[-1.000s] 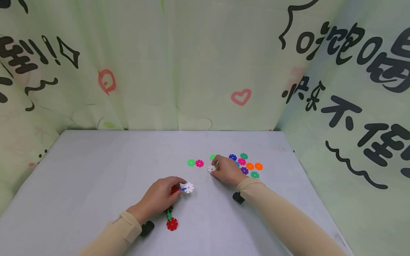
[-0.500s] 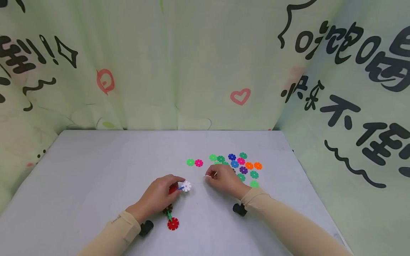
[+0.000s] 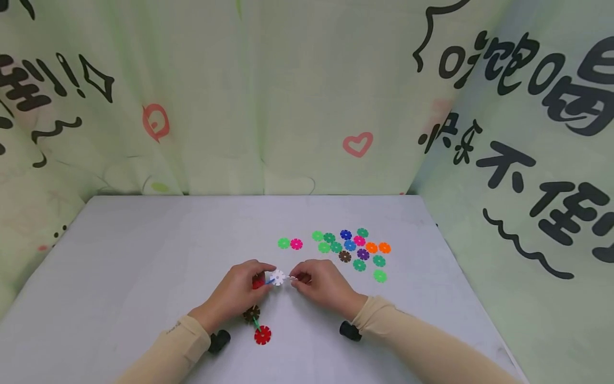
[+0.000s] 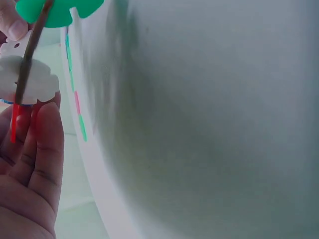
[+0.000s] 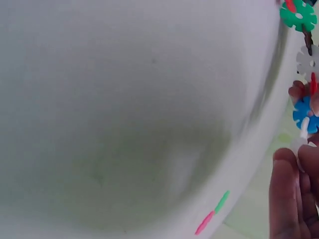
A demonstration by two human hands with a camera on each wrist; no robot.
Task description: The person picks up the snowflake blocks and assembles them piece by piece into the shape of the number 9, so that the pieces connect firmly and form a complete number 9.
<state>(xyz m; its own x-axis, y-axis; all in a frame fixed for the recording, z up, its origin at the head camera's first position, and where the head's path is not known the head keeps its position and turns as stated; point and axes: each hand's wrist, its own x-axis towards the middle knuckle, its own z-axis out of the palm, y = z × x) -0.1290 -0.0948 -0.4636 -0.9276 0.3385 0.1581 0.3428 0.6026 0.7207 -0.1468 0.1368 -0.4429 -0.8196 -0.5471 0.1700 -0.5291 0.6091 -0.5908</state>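
Note:
My left hand (image 3: 236,288) pinches a chain of notched plastic discs near its upper end, around a red disc (image 3: 258,281) and a blue one. A white disc (image 3: 277,277) stands out at that end, between the two hands. Below the hand hang a brown disc (image 3: 251,313) and a red disc (image 3: 262,335) joined by a green one. My right hand (image 3: 326,285) pinches another white disc (image 5: 298,145), seen edge-on, close beside the chain's end. The right wrist view shows the chain's green disc (image 5: 298,16) and blue disc (image 5: 305,114); whether the two white discs touch, I cannot tell.
Loose discs in green, blue, orange, purple and brown (image 3: 345,256) lie on the white table (image 3: 144,240) beyond my right hand. A light green disc (image 3: 284,243) and a pink disc (image 3: 296,244) lie apart, further left. Printed curtains stand behind and at the sides.
My right hand has come left and toward me from the loose discs, bringing a white disc up to the chain. The brown loose disc is uncovered. My left hand has barely moved.

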